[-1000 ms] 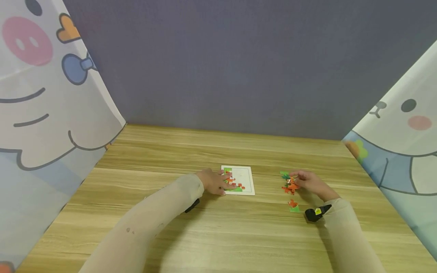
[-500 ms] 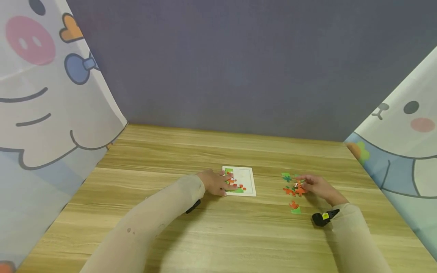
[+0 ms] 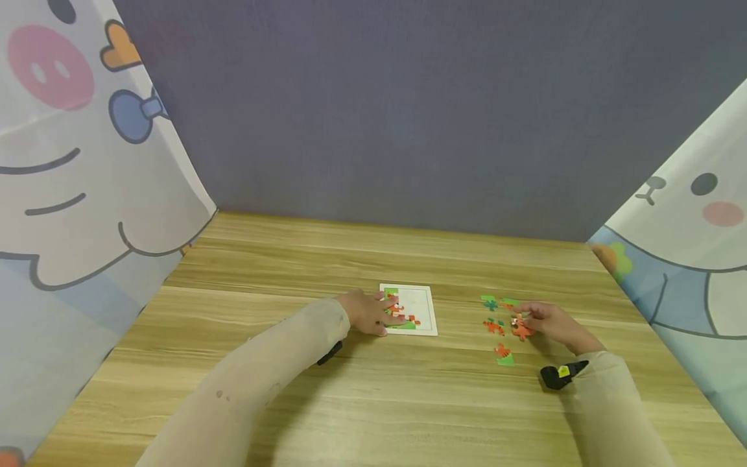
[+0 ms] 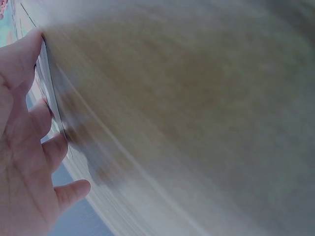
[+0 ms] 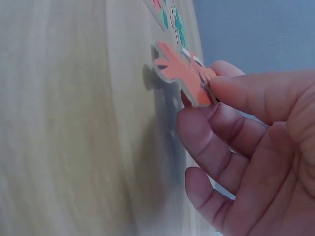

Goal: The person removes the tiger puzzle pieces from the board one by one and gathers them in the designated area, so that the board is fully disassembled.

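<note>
orange, with white marks and a lobed outline: the held piece (image 5: 184,76), found in my right hand (image 3: 554,326). i have it pinched between thumb and fingertips, the grip narrowed to the thickness of the card; my remaining fingers bend loosely beside it. the piece is tilted against the wooden table (image 3: 350,402); whether its lower edge touches the surface, i cannot tell.

my left hand (image 3: 367,312) lies across the left side of the white board (image 3: 415,301), fingers spread and gripping nothing. the board lies flat, well apart from my right hand. fitted pieces (image 3: 403,325) in orange and green run along its left and near sides (my fingers cover part of them, so i record no count); the rest shows white.

near my right hand i note a green-and-teal piece (image 3: 489,302), a striped orange piece (image 3: 494,326) and, closer to me, an orange-and-green piece (image 3: 504,355). a green-edged piece (image 3: 510,302) lies by my fingertips, partly hidden. beyond the table stands a grey backdrop (image 3: 373,117), with cartoon-printed cloth (image 3: 52,149) on either side.
</note>
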Motion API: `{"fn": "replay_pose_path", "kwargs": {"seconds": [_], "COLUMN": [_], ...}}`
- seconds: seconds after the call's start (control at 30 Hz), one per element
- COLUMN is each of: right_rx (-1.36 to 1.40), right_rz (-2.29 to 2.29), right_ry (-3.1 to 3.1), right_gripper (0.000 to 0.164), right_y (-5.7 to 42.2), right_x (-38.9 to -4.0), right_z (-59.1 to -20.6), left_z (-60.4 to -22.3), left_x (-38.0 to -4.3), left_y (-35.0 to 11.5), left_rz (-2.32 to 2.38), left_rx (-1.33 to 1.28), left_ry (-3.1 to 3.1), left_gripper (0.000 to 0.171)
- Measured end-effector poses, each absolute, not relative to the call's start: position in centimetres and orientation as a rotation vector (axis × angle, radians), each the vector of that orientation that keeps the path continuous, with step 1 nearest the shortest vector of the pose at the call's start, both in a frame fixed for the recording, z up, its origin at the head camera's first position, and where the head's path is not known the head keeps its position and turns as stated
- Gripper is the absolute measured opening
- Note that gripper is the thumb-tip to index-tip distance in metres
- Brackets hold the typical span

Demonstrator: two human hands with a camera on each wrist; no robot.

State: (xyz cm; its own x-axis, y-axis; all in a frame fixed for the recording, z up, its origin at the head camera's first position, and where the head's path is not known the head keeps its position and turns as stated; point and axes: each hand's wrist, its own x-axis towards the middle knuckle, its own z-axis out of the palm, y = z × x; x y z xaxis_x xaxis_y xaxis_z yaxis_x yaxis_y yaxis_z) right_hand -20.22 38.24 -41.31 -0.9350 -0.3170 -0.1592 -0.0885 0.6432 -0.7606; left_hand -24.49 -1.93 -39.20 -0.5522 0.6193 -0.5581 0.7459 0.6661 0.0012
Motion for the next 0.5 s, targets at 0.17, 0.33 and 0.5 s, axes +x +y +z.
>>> {"fn": "replay_pose_path", "kwargs": {"seconds": [0.17, 0.33, 0.5], "right_rx": [-0.291, -0.25, -0.212], "right_rz": [-1.159, -1.122, -1.108], "right_ry": [2.583, 2.595, 2.58], "right_gripper": [0.032, 0.033, 0.033], "right_y": [38.52, 38.73, 38.76], "right_x": [-20.1, -20.13, -20.31], "right_z": [-41.52, -41.62, -41.64], "left_z": [-39.24, -39.2, -39.14], "left_x": [-24.44, -24.32, -24.29], "left_y": [-1.93, -1.87, -1.8], "left_rz": [-0.328, -0.34, -0.347], "left_rx": [1.063, 1.063, 1.057], "left_ry": [2.36, 2.368, 2.371], "left_gripper": [0.052, 0.051, 0.051]}}
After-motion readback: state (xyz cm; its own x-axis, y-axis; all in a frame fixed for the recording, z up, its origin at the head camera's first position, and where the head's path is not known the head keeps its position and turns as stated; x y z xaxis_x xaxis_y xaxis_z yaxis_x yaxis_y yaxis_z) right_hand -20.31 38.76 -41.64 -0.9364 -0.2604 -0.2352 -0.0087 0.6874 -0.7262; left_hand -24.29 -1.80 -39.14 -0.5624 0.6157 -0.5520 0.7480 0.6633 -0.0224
